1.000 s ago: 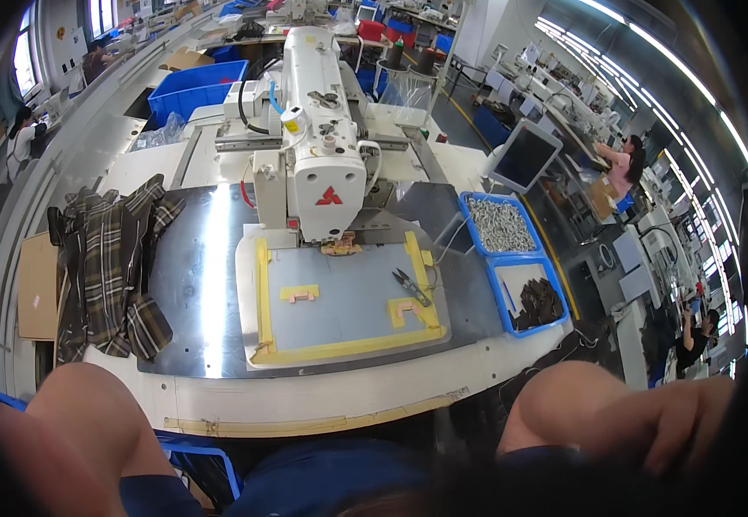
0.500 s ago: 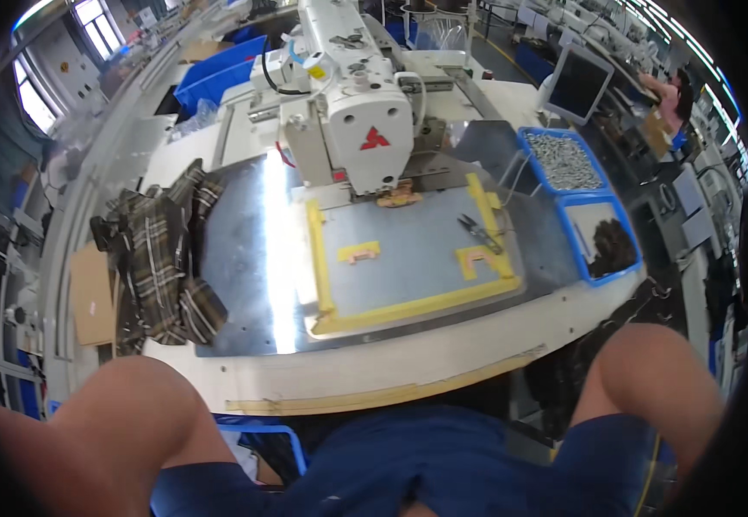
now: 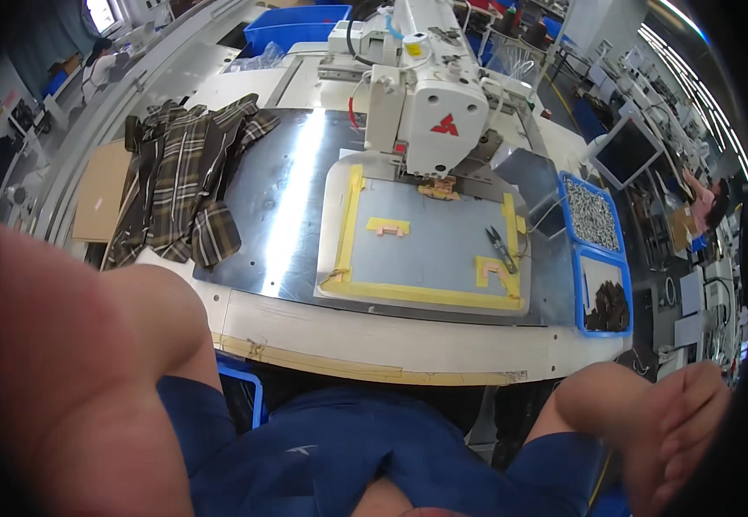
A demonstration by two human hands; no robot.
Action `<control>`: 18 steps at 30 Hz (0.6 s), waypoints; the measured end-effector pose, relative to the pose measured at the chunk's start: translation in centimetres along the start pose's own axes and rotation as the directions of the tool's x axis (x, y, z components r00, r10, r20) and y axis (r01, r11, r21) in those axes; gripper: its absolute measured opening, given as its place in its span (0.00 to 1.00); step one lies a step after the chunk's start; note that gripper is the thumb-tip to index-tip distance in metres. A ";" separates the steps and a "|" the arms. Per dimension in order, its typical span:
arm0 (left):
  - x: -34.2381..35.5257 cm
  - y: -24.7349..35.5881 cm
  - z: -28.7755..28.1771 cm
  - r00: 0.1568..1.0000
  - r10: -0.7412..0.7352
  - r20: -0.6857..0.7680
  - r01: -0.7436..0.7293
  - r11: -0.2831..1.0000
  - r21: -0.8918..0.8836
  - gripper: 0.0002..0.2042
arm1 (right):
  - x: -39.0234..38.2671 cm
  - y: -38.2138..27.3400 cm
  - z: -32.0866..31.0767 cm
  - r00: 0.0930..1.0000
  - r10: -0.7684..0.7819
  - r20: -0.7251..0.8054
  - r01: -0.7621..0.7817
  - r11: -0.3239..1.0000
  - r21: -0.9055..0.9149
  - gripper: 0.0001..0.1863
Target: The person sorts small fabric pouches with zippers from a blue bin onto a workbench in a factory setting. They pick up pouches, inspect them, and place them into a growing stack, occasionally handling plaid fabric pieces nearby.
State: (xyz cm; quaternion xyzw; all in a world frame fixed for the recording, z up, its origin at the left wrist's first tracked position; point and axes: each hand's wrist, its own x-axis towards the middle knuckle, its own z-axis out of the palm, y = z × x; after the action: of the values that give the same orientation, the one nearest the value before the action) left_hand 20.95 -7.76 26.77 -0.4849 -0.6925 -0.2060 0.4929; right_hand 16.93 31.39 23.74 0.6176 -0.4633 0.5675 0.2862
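My right hand [image 3: 682, 431] is beside my right knee [image 3: 594, 401], fingers curled in together, and I see nothing in it. A large, blurred part of my left arm [image 3: 55, 370] fills the lower left, close to the camera; its hand is outside the picture. Ahead stands a white industrial sewing machine [image 3: 447, 112]. Under its head a small brownish piece [image 3: 439, 188] sits at the back of a grey plate edged with yellow tape [image 3: 426, 297]. Thread snips [image 3: 501, 250] lie on the plate's right side. Neither hand touches these things.
Dark plaid fabric pieces [image 3: 180, 177] lie on the table's left beside a brown cardboard sheet [image 3: 101, 194]. On the right are a blue tray of small metallic-looking pieces [image 3: 589, 211], a blue tray of dark scraps [image 3: 608, 306] and a screen [image 3: 626, 151]. A person [image 3: 708, 207] sits far right.
The view has shifted, so the table and machine appear further right. My right hand has come into view beside my knee. My left arm looms larger at the left.
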 end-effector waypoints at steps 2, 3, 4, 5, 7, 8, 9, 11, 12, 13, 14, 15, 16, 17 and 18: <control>-1.6 -1.5 0.5 0.991 -0.076 -0.107 0.085 0.993 0.079 0.08 | 0.2 2.2 2.8 0.998 0.022 -0.058 -0.031 0.988 -0.153 0.23; -3.1 -3.0 1.3 0.972 -0.157 -0.173 0.182 0.974 0.136 0.08 | -1.1 2.9 2.7 0.996 0.055 -0.075 -0.069 0.975 -0.211 0.24; -5.0 -5.1 2.5 0.938 -0.259 -0.230 0.304 0.934 0.189 0.08 | -2.6 3.4 2.5 0.991 0.083 -0.103 -0.108 0.956 -0.274 0.24; -7.5 -7.6 3.6 0.880 -0.388 -0.275 0.454 0.857 0.244 0.08 | -3.5 4.2 2.6 0.982 0.152 -0.110 -0.178 0.941 -0.287 0.22; -15.0 -12.4 4.3 0.659 -0.667 -0.347 0.752 0.601 0.272 0.06 | -5.8 6.1 2.5 0.931 0.336 -0.144 -0.365 0.876 -0.316 0.20; -17.9 -13.5 3.4 0.406 -0.858 -0.313 0.882 0.279 0.379 0.10 | -7.7 7.0 2.2 0.875 0.452 -0.171 -0.484 0.811 -0.329 0.20; -22.6 -15.7 2.2 0.313 -0.891 -0.328 0.877 0.138 0.461 0.13 | -9.9 7.6 1.5 0.810 0.548 -0.207 -0.584 0.723 -0.369 0.19; -33.0 -19.9 -0.5 0.096 -0.937 -0.337 0.841 -0.104 0.530 0.19 | -14.3 9.1 -0.1 0.614 0.733 -0.292 -0.759 0.447 -0.474 0.16; -37.0 -20.4 -2.4 -0.035 -0.939 -0.343 0.816 -0.225 0.532 0.23 | -16.3 10.3 -0.5 0.484 0.812 -0.325 -0.808 0.273 -0.521 0.14; -39.3 -20.2 -3.4 -0.064 -0.945 -0.320 0.783 -0.247 0.572 0.25 | -17.8 11.6 -0.5 0.343 0.866 -0.365 -0.822 0.089 -0.562 0.12; -40.4 -20.4 -3.8 -0.085 -0.954 -0.286 0.750 -0.251 0.613 0.26 | -18.7 12.8 -0.1 0.428 0.832 -0.353 -0.749 0.108 -0.654 0.10; -41.2 -20.8 -4.2 -0.107 -0.962 -0.252 0.714 -0.251 0.654 0.28 | -19.6 14.2 0.3 0.509 0.794 -0.333 -0.667 0.119 -0.736 0.09; -41.1 -20.9 -3.9 -0.110 -0.958 -0.264 0.697 -0.264 0.666 0.29 | -20.4 15.2 0.7 0.578 0.758 -0.301 -0.573 0.115 -0.812 0.08; -40.0 -21.3 -2.8 -0.106 -0.955 -0.277 0.684 -0.272 0.677 0.31 | -21.4 15.8 0.5 0.600 0.746 -0.288 -0.519 0.090 -0.850 0.08; -38.7 -21.7 -1.7 -0.100 -0.952 -0.288 0.670 -0.279 0.688 0.32 | -22.6 16.3 0.1 0.621 0.734 -0.274 -0.465 0.064 -0.883 0.09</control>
State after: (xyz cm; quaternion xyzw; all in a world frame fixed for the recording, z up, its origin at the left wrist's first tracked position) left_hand 4.50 -36.82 -2.49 0.3558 -0.9104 -0.1256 0.1695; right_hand 3.94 30.27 -0.90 0.1659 -0.9338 0.1994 0.2463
